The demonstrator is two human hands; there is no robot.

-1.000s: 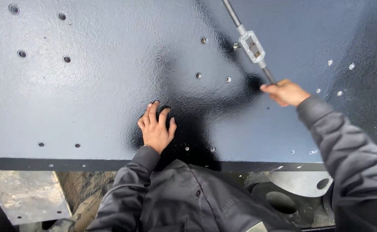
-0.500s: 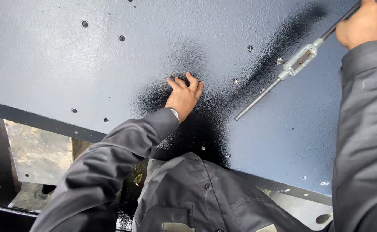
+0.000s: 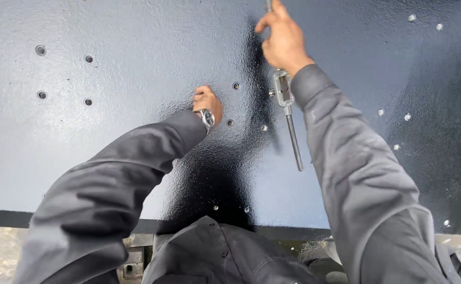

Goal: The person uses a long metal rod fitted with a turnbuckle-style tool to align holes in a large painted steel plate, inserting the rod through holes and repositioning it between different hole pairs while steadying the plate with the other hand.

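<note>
Nearest the camera, the front of a dark grey work jacket (image 3: pixel 230 257) is seen at the bottom edge, with two grey sleeves rising from it. Just beyond the jacket runs the near edge of a large painted steel plate (image 3: pixel 109 173), dark grey with a glossy, pebbled finish; all that follows is placed relative to this plate.

Over the plate's near half, the left sleeve (image 3: pixel 115 189) is stretched toward the plate's middle. A wristwatch (image 3: pixel 207 117) is worn at its cuff. The left hand (image 3: pixel 207 100) is laid against the plate surface with its fingers curled under; nothing is seen to be held in it, and whether the fingertips press on the paint cannot be told. A small cluster of drilled holes (image 3: pixel 236 85) is found just beside this hand, toward the right.

To the right of those holes, a tap wrench (image 3: pixel 284 97) with a long bar handle is set over the plate, its metal body above the surface and its lower bar pointing back toward the plate's near edge. The upper bar is wrapped by the right hand (image 3: pixel 280 39), fingers closed around it, near the plate's far side.

Four more holes (image 3: pixel 62 73) are grouped at the plate's far left, and bright fastener points (image 3: pixel 393 113) are scattered across its right part.
</note>
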